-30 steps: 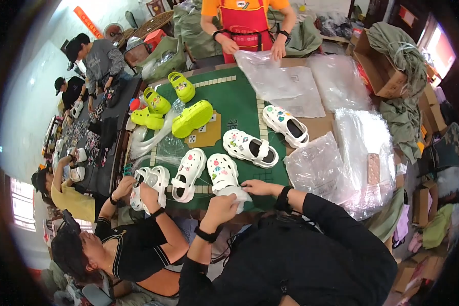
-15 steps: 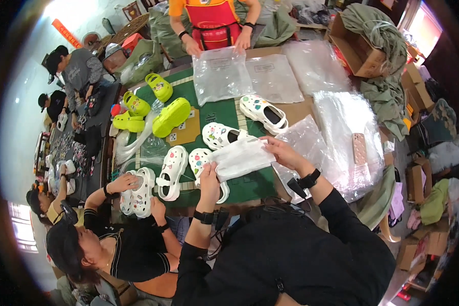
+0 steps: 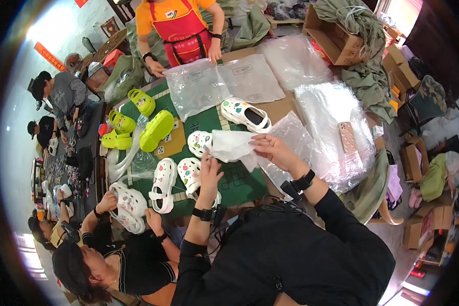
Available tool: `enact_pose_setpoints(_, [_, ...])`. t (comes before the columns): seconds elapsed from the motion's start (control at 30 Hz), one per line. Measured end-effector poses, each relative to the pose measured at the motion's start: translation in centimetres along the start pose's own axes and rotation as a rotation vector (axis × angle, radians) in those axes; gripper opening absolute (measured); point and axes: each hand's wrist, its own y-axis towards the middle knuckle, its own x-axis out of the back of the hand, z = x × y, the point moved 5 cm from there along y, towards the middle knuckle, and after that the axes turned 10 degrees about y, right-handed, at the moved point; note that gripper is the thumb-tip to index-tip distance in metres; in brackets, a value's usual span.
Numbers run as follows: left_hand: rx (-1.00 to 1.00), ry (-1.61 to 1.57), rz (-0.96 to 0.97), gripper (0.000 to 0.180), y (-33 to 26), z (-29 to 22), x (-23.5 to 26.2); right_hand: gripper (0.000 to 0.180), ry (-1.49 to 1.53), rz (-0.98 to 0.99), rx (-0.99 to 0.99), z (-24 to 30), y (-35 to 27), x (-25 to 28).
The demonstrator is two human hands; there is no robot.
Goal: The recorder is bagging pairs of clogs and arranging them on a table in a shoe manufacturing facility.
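Note:
A thin, translucent white sheet (image 3: pixel 232 145) hangs from my right hand (image 3: pixel 273 150), its right end pinched between thumb and fingers. My left hand (image 3: pixel 210 173) is near its left end, fingers apart and nothing in their grip. The sheet partly covers a white clog (image 3: pixel 199 142) with coloured charms. Left of my left hand, another white clog (image 3: pixel 188 173) stands partly hidden by that hand. Beside it is a third white clog (image 3: pixel 163 183). Farther off lies a white clog (image 3: pixel 246 115) with its opening showing.
Several lime-green clogs (image 3: pixel 156 131) sit at the table's left. Clear plastic bags (image 3: pixel 196 86) and a stack of plastic (image 3: pixel 316 122) with a pink phone case (image 3: pixel 348 137) lie far and right. A co-worker at left holds white clogs (image 3: pixel 128 206); another person (image 3: pixel 186 35) stands opposite.
My left hand has come off the sheet, which now hangs more crumpled from my right hand. The co-worker at left has turned the clogs. The whole view has shifted a little.

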Motion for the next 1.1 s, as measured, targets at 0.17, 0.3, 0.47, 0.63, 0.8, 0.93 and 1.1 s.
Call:
enact_pose_setpoints(0.17, [0.049,-0.139,0.197,0.060,0.0,0.3,-2.4,0.040,-0.032,0.163,-0.103,-1.4,-0.4,-1.0])
enact_pose_setpoints(0.3, [-0.079,-0.236,0.110,0.049,1.0,0.5,-1.6,0.032,-0.122,0.169,-0.099,-1.4,-0.2,-1.2])
enact_pose_setpoints(0.47, [-0.231,0.116,0.033,0.059,0.8,0.4,-0.4,0.021,-1.341,-0.157,0.431,1.0,-1.1,-1.4])
enact_pose_setpoints(0.63, [-0.399,0.244,-0.044,0.061,-0.1,-0.6,-0.4,0.017,-1.268,-0.353,0.730,3.2,-1.5,-1.4])
enact_pose_setpoints(0.8, [-0.460,0.340,-0.428,0.051,-1.3,-1.9,1.8,0.015,-0.575,-0.557,0.864,5.3,-0.8,2.7])
enact_pose_setpoints(0.93, [-0.482,0.423,-0.522,0.047,-2.2,-1.7,1.8,0.012,-0.041,-0.568,0.701,1.6,-0.9,6.4])
enact_pose_setpoints(1.1, [-0.322,0.206,-0.556,0.045,-0.6,1.2,3.4,0.012,0.250,-0.740,0.265,-4.4,-0.7,10.2])
